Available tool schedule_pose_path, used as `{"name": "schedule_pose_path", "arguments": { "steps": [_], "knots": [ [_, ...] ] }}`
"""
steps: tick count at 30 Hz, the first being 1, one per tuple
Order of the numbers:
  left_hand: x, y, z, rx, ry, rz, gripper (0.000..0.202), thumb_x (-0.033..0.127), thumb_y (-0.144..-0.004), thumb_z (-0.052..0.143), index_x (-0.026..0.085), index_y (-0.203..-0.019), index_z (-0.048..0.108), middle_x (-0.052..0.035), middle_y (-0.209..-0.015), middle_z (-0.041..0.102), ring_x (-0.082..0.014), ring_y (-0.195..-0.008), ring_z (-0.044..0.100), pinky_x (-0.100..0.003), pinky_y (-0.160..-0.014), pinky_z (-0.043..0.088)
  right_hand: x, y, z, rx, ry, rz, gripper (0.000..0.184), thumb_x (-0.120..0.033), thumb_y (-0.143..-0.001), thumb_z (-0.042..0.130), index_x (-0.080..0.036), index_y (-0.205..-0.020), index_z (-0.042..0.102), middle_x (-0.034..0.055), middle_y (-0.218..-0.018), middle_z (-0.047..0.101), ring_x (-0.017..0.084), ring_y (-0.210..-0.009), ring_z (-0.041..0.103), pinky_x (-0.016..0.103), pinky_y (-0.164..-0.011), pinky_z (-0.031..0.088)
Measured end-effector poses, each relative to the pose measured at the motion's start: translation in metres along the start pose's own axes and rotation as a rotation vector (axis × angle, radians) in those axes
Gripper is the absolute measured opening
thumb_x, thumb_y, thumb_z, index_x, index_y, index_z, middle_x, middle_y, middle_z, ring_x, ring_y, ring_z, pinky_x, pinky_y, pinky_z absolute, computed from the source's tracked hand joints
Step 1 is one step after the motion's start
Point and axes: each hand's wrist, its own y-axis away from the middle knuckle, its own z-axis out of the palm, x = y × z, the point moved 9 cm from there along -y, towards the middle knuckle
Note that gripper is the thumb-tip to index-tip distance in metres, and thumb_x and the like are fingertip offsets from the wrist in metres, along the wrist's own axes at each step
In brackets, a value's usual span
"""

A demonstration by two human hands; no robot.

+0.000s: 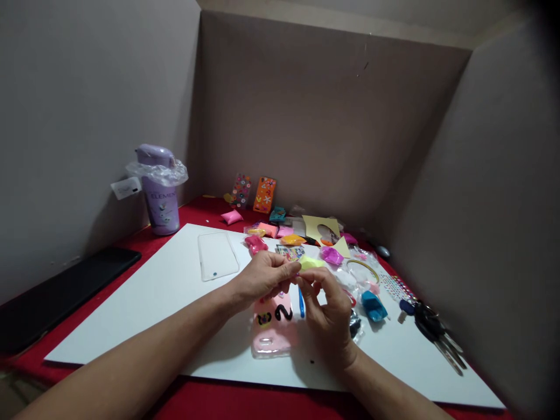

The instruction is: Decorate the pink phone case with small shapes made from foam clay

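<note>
Evidently both hands meet above the white board (pixel 144 291), pinching a small lump of yellow-green modelling clay (pixel 310 263) between them: the left hand (pixel 262 275) has its fingers curled closed around one end, and the right hand (pixel 326 309) nips the other end with thumb and fingertips. The lump sits just above a pink phone case (pixel 272 332), which lies flat on the board and carries black clay squiggles and a yellow patch. By its look the clay should be very light, soft and easily dented, probably a little tacky, so it is best held lightly at its ends with the fingertips; a hard squeeze would flatten it. At about twelve o'clock from the hands lies a scatter of coloured clay packets (pixel 292 239); at ten o'clock a clear phone case (pixel 217 255); farther at ten o'clock a lilac bottle (pixel 159 195). At three o'clock rest a blue clay piece (pixel 374 305) and a bunch of keys (pixel 431 326).
</note>
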Motion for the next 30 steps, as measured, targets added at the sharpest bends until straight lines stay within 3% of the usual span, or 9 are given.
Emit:
{"name": "schedule_pose_path", "arguments": {
  "steps": [14, 20, 25, 30],
  "knots": [
    [-0.001, 0.0, -0.002, -0.002, -0.029, 0.002, 0.037, 0.046, -0.079, 0.059, 0.014, -0.062, 0.049, 0.004, -0.049, 0.049, -0.0027, -0.033, 0.034, -0.017, -0.035, 0.024, 0.009, 0.001, 0.0, 0.012, -0.019, 0.079, 0.007, -0.018, -0.088, 0.051, -0.02, -0.082, 0.054, -0.0004, -0.075, 0.054, 0.013, -0.066, 0.05, 0.028, -0.062, 0.042],
    [0.0, -0.002, -0.003, 0.027, 0.002, 0.009, 0.037, 0.047, -0.078, 0.06, 0.015, -0.062, 0.049, 0.005, -0.047, 0.047, -0.0035, -0.033, 0.034, -0.017, -0.032, 0.024, 0.021, 0.006, -0.003, 0.065, -0.07, 0.204, 0.008, -0.023, -0.092, 0.044, -0.02, -0.09, 0.05, 0.0015, -0.085, 0.056, 0.016, -0.081, 0.055, 0.033, -0.077, 0.044],
    [0.003, -0.004, -0.014, 0.12, 0.021, 0.013, 0.037, 0.046, -0.077, 0.062, 0.014, -0.062, 0.05, 0.0054, -0.045, 0.047, -0.0028, -0.031, 0.034, -0.016, -0.032, 0.021, 0.019, 0.003, 0.001, -0.02, -0.049, 0.208, 0.017, -0.026, -0.095, 0.037, -0.02, -0.084, 0.049, 0.0012, -0.079, 0.053, 0.015, -0.075, 0.053, 0.03, -0.071, 0.044],
    [0.015, -0.001, -0.043, 0.322, -0.145, 0.013, 0.032, 0.041, -0.079, 0.059, 0.015, -0.064, 0.05, 0.0049, -0.046, 0.051, -0.0035, -0.031, 0.036, -0.016, -0.033, 0.025, 0.01, -0.001, 0.003, -0.041, -0.049, 0.113, 0.011, -0.021, -0.091, 0.044, -0.02, -0.081, 0.048, 0.0013, -0.078, 0.053, 0.015, -0.072, 0.052, 0.03, -0.069, 0.045]
  ]
}}
